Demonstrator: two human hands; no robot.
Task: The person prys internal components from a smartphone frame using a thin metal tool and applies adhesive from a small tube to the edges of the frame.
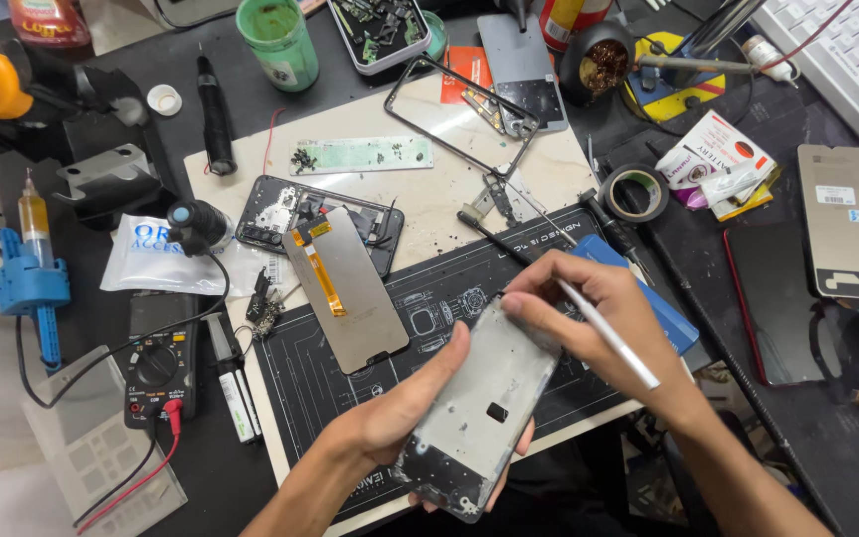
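Left hand [400,413] grips one phone frame [479,418], right hand [599,318] pinches one white tool [613,338] at its top edge, one loose screen [347,290] beside

Looking steeply down from head height onto the cluttered dark table [827,467], facing forward across it, sitting close above both hands [589,318] near the lower middle; taking in the whole worktop in one single view.

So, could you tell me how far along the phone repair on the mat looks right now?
Done: the phone is apart; its screen panel lies face down on the mat, the opened body behind it. In hand: the left hand holds the metal frame while the right hand works its top edge with a white tool. Left: nothing is reassembled.
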